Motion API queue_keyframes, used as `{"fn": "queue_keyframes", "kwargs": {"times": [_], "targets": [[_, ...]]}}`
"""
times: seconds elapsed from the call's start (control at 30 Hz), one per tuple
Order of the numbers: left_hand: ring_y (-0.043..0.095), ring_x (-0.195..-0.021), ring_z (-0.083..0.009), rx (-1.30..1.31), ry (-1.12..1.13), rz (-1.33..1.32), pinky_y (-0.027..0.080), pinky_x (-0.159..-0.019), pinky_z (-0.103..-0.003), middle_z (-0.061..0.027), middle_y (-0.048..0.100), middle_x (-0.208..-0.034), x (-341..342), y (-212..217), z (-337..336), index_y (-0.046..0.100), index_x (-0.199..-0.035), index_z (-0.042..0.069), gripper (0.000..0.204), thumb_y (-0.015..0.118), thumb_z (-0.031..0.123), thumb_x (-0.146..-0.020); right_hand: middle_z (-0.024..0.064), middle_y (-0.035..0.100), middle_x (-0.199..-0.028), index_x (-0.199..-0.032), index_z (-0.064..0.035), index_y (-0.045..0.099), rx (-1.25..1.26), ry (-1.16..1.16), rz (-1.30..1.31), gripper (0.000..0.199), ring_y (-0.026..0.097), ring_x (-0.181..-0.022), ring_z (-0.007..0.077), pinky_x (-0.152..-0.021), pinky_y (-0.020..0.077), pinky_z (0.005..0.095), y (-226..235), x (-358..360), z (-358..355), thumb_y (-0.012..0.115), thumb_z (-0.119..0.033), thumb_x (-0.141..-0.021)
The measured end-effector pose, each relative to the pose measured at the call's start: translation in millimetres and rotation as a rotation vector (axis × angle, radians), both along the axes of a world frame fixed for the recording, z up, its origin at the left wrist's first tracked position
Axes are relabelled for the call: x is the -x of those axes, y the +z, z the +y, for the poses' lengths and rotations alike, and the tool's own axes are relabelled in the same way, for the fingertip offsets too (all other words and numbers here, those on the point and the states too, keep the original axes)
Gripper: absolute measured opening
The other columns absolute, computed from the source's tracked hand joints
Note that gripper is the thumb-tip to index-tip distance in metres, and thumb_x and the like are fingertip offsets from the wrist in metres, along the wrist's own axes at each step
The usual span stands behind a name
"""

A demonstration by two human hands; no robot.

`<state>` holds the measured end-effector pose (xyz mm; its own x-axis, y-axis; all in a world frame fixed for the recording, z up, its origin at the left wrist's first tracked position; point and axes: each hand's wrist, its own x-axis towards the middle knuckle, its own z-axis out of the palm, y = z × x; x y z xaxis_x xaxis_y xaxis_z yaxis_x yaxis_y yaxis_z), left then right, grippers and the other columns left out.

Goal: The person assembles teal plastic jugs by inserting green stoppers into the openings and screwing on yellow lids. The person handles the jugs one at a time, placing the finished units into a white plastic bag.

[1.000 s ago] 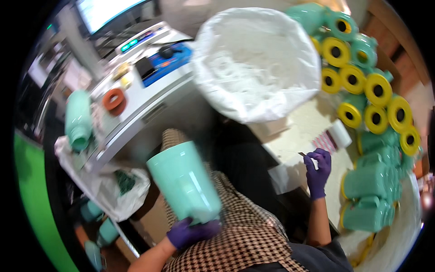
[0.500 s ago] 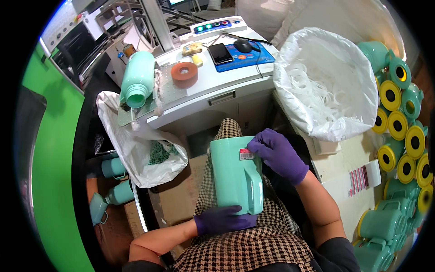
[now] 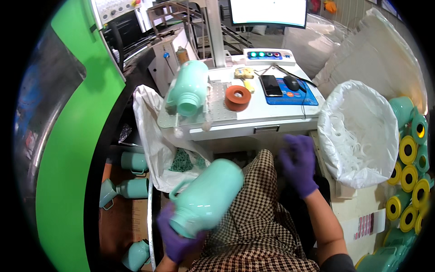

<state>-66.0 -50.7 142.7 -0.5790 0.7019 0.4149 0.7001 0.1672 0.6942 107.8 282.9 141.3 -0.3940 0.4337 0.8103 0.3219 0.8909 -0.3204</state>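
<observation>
A mint-green plastic jug lies tilted above my lap. Its narrow neck points down toward me and its wide base points up and away. My purple-gloved left hand grips it around the neck, with the jug's handle on the left side. Well apart from the jug, on the right, my gloved right hand is raised with nothing in it, its fingers loosely apart and a little blurred. A similar green jug rests on its side on the perforated plate at the desk's left end.
On the desk are an orange tape roll, a phone, a mouse and a button box. A white bag of clear rings stands right, beside stacked jugs with yellow-rimmed ends. More jugs lie in a box at left.
My right hand has let go of the jug and moved away. My left hand has carried the jug leftward and tipped it neck-down. The view has swung left, showing the screen and another jug in the box.
</observation>
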Motion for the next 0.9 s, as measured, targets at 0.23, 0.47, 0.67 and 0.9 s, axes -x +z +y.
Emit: {"fn": "queue_keyframes", "kwargs": {"times": [0.23,0.47,0.67,0.9], "targets": [[0.048,-0.135,-0.0335,-0.895,0.295,-1.021,0.062,-0.089,-0.047,-0.0079,0.036,-0.159,43.5,-65.6,-126.1,0.029,-0.157,0.020,0.065,0.058,0.036,-0.101,0.0141,0.059,-0.101,-0.136,-0.0239,0.051,-0.132,0.200,-0.521,0.054,0.065,-0.078,0.0320,-0.065,0.0507,0.0483,11.5,245.3,-8.2,0.068,-0.025,-0.085],[0.042,-0.137,-0.0294,-0.783,0.425,-0.298,0.054,-0.100,-0.046,-0.0104,0.034,-0.156,66.0,-45.7,-76.6,0.031,-0.155,0.012,0.064,0.061,0.018,-0.099,0.0076,0.058,-0.094,-0.105,-0.0163,0.065,-0.320,0.336,-0.251,0.033,0.061,-0.088,0.0285,-0.075,0.0471,0.0427,23.8,210.8,-19.5,0.073,-0.034,-0.078],[0.043,-0.137,-0.0305,-0.613,0.243,0.195,0.045,-0.108,-0.047,-0.0153,0.033,-0.157,123.0,-28.6,25.2,0.043,-0.145,0.007,0.072,0.080,0.010,-0.082,0.0092,0.060,-0.088,-0.089,-0.0128,0.065,-0.002,0.460,0.001,0.023,0.059,-0.076,0.0278,-0.067,0.0472,0.0403,33.1,-46.0,-97.5,0.076,-0.026,-0.075],[0.038,-0.142,-0.0444,-0.297,0.198,0.653,0.041,-0.111,-0.052,-0.0225,0.032,-0.156,182.8,-25.7,220.3,0.053,-0.141,0.015,0.069,0.083,0.020,-0.080,0.0195,0.073,-0.107,-0.103,0.0043,0.072,0.332,0.225,0.182,0.047,0.068,-0.096,0.0290,-0.086,0.0531,0.0424,16.0,-185.3,-112.2,0.072,-0.042,-0.091]]}}
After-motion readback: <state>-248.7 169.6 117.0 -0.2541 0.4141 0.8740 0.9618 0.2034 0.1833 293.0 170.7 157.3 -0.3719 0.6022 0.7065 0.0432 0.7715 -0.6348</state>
